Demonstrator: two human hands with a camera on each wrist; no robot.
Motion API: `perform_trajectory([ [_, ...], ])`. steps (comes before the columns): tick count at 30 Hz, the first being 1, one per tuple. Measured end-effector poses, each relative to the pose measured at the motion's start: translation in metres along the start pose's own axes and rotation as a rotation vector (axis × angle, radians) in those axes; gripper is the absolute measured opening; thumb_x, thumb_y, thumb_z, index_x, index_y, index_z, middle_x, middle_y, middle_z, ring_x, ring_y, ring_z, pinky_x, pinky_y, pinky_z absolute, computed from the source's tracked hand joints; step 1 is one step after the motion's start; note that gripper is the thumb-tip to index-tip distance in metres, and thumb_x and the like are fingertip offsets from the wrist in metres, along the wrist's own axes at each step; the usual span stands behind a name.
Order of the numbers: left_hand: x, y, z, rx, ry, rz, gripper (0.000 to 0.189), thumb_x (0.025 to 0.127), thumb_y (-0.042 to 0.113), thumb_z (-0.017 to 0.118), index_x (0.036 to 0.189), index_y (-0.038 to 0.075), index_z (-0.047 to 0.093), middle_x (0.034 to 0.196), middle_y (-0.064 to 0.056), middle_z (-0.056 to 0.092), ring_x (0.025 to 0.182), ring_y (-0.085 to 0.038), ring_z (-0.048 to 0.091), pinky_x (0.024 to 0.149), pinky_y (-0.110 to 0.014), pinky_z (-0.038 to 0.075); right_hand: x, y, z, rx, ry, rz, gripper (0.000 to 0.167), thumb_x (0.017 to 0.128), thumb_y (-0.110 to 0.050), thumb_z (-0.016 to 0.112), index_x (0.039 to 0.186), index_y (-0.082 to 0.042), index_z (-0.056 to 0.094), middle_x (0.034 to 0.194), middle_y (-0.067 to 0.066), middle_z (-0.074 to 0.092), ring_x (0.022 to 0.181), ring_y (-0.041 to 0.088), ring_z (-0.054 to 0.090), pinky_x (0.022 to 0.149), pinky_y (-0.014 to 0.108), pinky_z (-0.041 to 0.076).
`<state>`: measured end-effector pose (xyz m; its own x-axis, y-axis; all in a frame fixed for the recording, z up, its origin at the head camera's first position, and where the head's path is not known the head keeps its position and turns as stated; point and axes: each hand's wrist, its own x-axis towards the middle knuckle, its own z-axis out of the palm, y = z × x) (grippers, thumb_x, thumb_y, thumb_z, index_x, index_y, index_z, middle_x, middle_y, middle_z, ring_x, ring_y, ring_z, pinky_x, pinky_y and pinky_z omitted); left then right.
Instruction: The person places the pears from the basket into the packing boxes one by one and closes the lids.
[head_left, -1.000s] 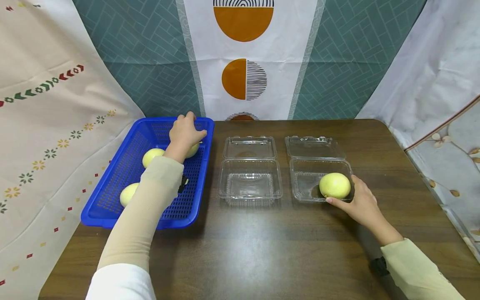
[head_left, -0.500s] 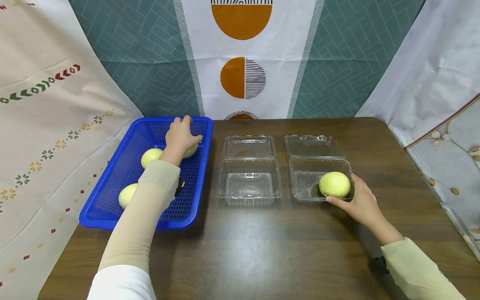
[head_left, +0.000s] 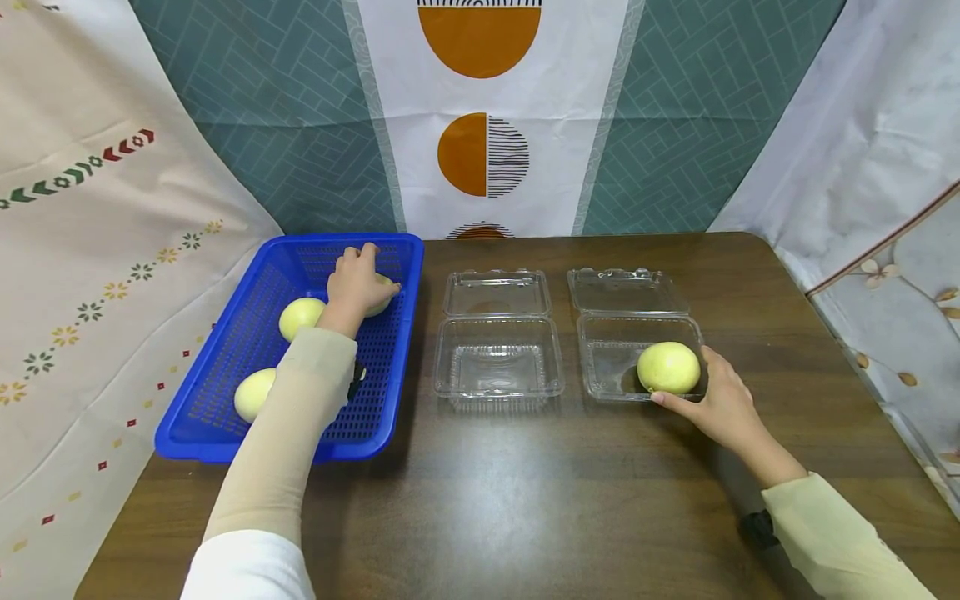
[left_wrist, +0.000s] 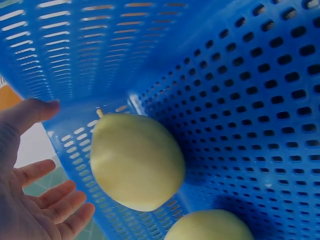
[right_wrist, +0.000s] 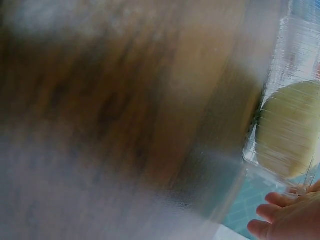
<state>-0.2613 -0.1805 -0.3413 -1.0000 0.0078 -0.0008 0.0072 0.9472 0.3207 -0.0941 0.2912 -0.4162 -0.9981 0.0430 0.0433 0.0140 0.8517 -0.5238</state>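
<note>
In the blue basket [head_left: 401,367], my left hand [head_left: 354,287] reaches over a pale yellow pear [left_wrist: 137,162] near the far right corner. Its thumb and fingers [left_wrist: 70,200] are spread, with a gap to the pear in the left wrist view. The pear's short stem points toward the thumb. Two more pears, a rear one [head_left: 302,318] and a front one [head_left: 253,395], lie farther left. My right hand [head_left: 723,408] holds the front right corner of an open clear plastic container [head_left: 603,367], thumb along the front rim. One pear [head_left: 669,368] sits inside that container.
Between the basket and the right container stands a second clear plastic container [head_left: 498,367], its lid [head_left: 498,293] folded back. The wooden table [head_left: 487,500] extends in front. Patterned cloths [head_left: 300,125] hang behind and at both sides.
My left hand has lowered slightly into the basket, closer around the far right pear. The right hand keeps its place at the container's corner.
</note>
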Motion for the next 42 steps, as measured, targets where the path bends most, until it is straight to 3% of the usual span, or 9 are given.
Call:
perform_trajectory([
  [13, 0.002, -0.008, 0.009, 0.035, -0.025, 0.008, 0.074, 0.082, 0.033, 0.07, 0.139, 0.0, 0.036, 0.135, -0.031, 0.038, 0.122, -0.047, 0.039, 0.097, -0.06, 0.037, 0.0, 0.0, 0.0, 0.007, 0.009, 0.0, 0.106, 0.075, -0.045, 0.077, 0.14, 0.018, 0.021, 0.139, 0.042, 0.029, 0.126, 0.058, 0.03, 0.092, 0.074, 0.024],
  [28, 0.003, -0.019, 0.019, 0.014, -0.044, -0.003, 0.081, 0.08, 0.03, 0.072, 0.141, -0.002, 0.031, 0.136, -0.033, 0.035, 0.123, -0.05, 0.037, 0.098, -0.062, 0.034, 0.0, 0.001, 0.0, 0.003, 0.014, -0.014, 0.107, 0.075, -0.045, 0.076, 0.14, 0.019, 0.021, 0.139, 0.043, 0.028, 0.125, 0.059, 0.03, 0.092, 0.075, 0.024],
  [42, 0.008, -0.031, 0.029, 0.026, -0.07, -0.046, 0.087, 0.076, 0.031, 0.077, 0.139, -0.004, 0.029, 0.132, -0.034, 0.037, 0.121, -0.05, 0.037, 0.097, -0.062, 0.035, 0.001, 0.004, 0.001, 0.005, 0.034, -0.023, 0.106, 0.074, -0.045, 0.077, 0.139, 0.018, 0.023, 0.138, 0.043, 0.03, 0.124, 0.059, 0.031, 0.092, 0.074, 0.024],
])
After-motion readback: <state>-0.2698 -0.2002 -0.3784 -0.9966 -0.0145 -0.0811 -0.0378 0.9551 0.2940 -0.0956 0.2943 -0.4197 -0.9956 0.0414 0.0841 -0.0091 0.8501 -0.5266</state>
